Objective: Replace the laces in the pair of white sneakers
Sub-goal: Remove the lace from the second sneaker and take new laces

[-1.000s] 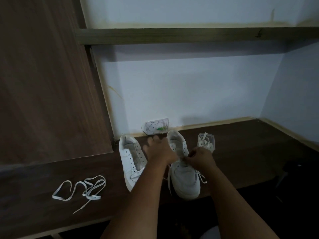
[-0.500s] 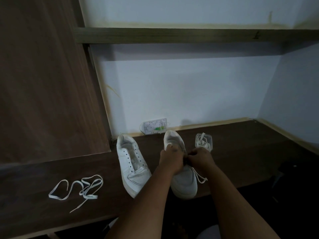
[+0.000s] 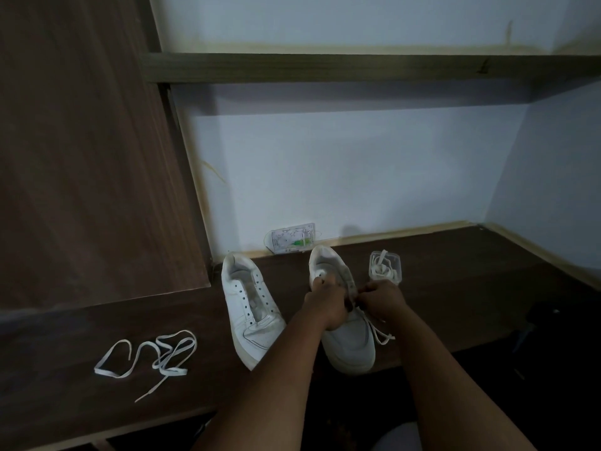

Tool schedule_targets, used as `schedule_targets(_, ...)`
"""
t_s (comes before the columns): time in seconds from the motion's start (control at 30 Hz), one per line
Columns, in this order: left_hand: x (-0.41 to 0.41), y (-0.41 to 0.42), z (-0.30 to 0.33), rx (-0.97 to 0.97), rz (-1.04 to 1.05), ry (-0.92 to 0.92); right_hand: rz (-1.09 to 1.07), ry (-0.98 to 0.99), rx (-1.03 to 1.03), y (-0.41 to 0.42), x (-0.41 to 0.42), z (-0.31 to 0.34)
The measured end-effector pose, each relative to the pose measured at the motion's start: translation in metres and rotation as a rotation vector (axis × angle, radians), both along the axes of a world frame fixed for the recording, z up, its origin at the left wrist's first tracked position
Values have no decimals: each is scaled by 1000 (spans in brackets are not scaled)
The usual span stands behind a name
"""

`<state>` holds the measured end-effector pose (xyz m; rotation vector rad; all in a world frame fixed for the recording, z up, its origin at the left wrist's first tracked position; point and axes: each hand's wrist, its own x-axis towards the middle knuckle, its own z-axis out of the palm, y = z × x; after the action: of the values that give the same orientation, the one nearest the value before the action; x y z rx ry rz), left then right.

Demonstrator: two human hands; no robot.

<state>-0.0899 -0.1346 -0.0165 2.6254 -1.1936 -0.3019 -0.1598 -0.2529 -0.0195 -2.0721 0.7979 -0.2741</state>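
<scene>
Two white sneakers stand on a dark wooden desk (image 3: 455, 288), toes toward me. The left sneaker (image 3: 250, 307) has bare eyelets and no lace. Over the eyelets of the right sneaker (image 3: 349, 340) my left hand (image 3: 325, 304) and my right hand (image 3: 382, 302) are both closed, fingers pinching its white lace (image 3: 379, 333), whose loose ends trail off the shoe's right side. The eyelets under my hands are hidden. A loose white lace (image 3: 156, 356) lies coiled on the desk far to the left.
A small clear plastic box (image 3: 385, 265) holding a coiled white lace sits just right of the right sneaker. A flat clear packet (image 3: 291, 237) leans on the white wall behind the shoes. A tall wooden panel (image 3: 81, 157) rises at left; a shelf (image 3: 357, 68) runs overhead.
My left hand has drawn back from the shoe's heel to its eyelets and closed beside my right hand. Both shoes and the loose lace stay where they were.
</scene>
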Motion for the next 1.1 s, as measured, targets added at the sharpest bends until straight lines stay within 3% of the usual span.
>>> schedule_targets(0.33,-5,7,15,-3,-120,-36,3,-33,16,0,-1,-1)
schedule_targets(0.5,14,38,58,-261,-3,145,8,45,8,-8,-1,0)
schedule_targets(0.57,25,56,72,-541,135,347,16,75,-21,-9,0,0)
schedule_targets(0.67,24,69,88,-1141,249,848,15,108,-47,-9,2,3)
schedule_targets(0.73,15,58,86,-1335,293,1121,19,128,-49,-8,4,4)
schedule_targets(0.77,9,49,83,-1350,373,1170,18,133,-53,-7,4,4)
schedule_targets(0.8,5,39,77,-1233,457,1041,19,133,-69,-6,5,4)
schedule_targets(0.9,2,23,46,-491,318,200,20,116,-107,-2,3,3)
schedule_targets(0.93,3,19,34,-337,232,93,21,108,-106,-2,2,2)
schedule_targets(0.97,3,16,26,-255,175,97,23,101,-101,-2,2,2)
schedule_targets(1.1,-4,2,8,-109,56,39,25,91,-95,-2,2,1)
